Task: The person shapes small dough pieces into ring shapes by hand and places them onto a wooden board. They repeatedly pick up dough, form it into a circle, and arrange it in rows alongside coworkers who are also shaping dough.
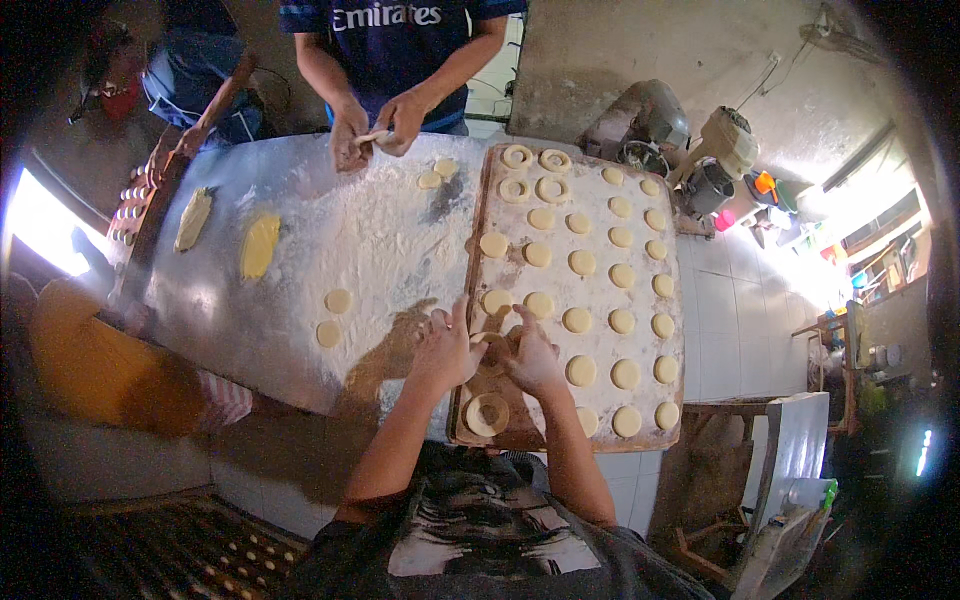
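Note:
Both my hands are over the near left part of a floured board [600,293] on the worktable. My left hand [440,350] and my right hand [533,358] meet around a pale dough ring [488,339], gripping its edges from both sides. Fingers partly hide the ring, so I cannot tell whether it touches the board. Nearer me lies another dough ring [472,418] with an open middle. Flat dough rounds [577,320] stand in rows to the right, and one dough round [497,301] sits just beyond my fingertips. Several more rings [553,200] lie at the far left corner.
Left of the board is a floured metal worktable [220,320] with loose dough rounds [338,301], a yellow slab [261,246] and a paler lump [193,220]. Across it a co-worker's hands [400,120] handle dough. Another person works at far left. A low stand [790,440] is at right.

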Tool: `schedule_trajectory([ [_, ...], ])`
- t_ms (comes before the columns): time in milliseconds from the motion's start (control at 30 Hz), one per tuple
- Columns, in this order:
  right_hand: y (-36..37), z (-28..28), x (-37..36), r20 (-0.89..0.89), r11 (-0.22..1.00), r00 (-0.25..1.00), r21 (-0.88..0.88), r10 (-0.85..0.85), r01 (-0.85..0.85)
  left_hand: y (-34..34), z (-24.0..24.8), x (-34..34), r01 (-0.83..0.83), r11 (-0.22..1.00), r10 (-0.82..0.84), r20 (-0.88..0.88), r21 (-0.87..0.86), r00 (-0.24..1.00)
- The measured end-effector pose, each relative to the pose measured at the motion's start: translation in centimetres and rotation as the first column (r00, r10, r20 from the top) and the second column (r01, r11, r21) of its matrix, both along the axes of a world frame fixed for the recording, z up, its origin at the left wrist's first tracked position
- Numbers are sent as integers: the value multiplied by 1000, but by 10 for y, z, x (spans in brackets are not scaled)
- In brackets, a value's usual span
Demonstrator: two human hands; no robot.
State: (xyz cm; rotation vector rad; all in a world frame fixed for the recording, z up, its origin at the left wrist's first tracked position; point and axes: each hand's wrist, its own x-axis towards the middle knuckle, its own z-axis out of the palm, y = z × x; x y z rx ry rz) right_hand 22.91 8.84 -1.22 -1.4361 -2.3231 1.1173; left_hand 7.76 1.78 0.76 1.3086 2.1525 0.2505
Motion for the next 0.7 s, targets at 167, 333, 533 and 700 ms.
schedule_trajectory([
  [167, -17, -3, -11, 239, 992, 969, 120, -60, 32, -2, -13, -5, 133, 989, -134, -22, -63, 991],
  [333, -18, 20, -11, 263, 996, 961, -20, -84, 92, 1, -1, -6, 255, 966, -254, 20, -51, 967],
  [533, -22, -2, -14, 217, 988, 964, 53, -155, 147, 2, -13, -17, 320, 947, -318, -56, 33, 946],
  [700, 13, -26, 16, -31, 879, 912, 254, -410, 404, 16, -25, -37, 360, 910, -352, -79, 204, 933],
])
